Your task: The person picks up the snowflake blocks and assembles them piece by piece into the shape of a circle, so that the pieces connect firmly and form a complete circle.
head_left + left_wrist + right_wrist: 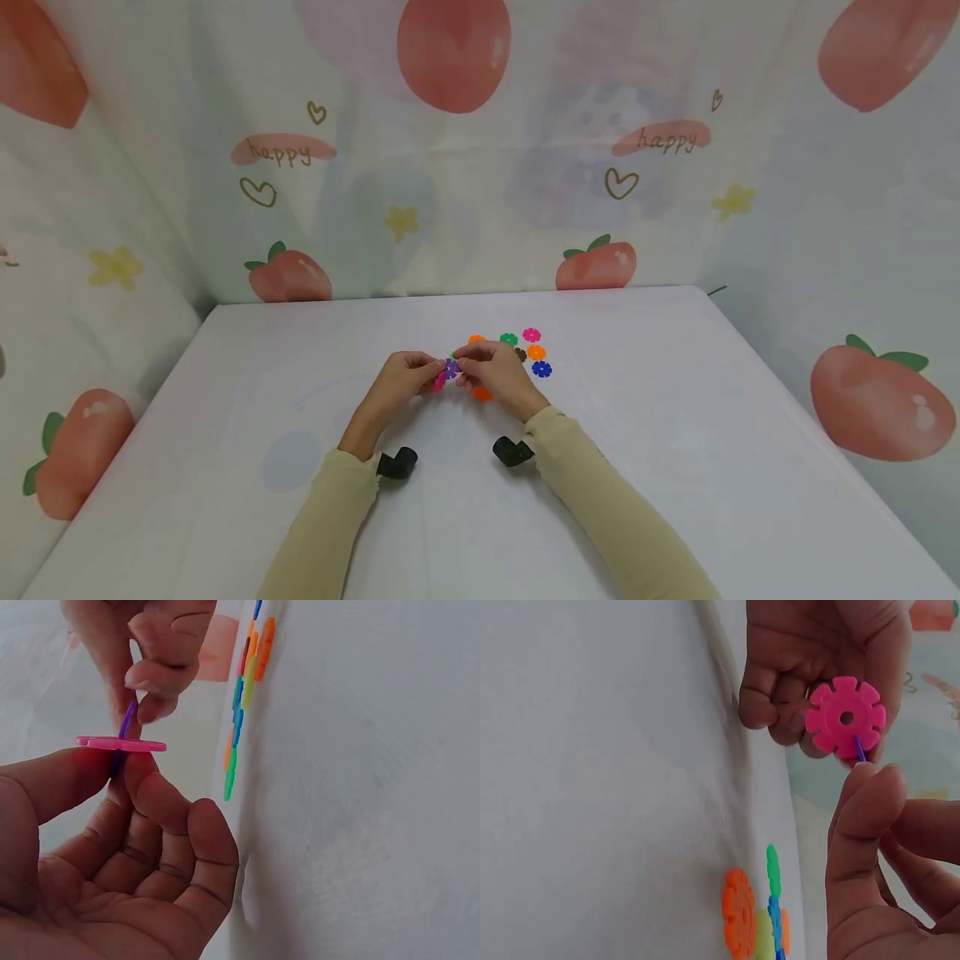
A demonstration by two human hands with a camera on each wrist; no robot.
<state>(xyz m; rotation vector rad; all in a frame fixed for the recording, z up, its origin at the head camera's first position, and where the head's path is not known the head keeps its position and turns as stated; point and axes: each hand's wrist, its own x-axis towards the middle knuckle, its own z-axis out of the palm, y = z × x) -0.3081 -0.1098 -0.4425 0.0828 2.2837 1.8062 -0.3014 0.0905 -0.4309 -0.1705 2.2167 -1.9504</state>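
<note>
Pink disc (847,733), pinched by your left hand (397,379); purple disc (451,369), crossing its rim, pinched by your right hand (498,373), mostly finger-covered in right-wrist view; loose discs (542,369) on table (675,450), some partly behind that hand.

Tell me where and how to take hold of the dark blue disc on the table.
Probably best pinch the dark blue disc by its notched rim, coming from the right: it lies flat, its notches should give purchase, and an orange disc sits close on its far side.
</note>
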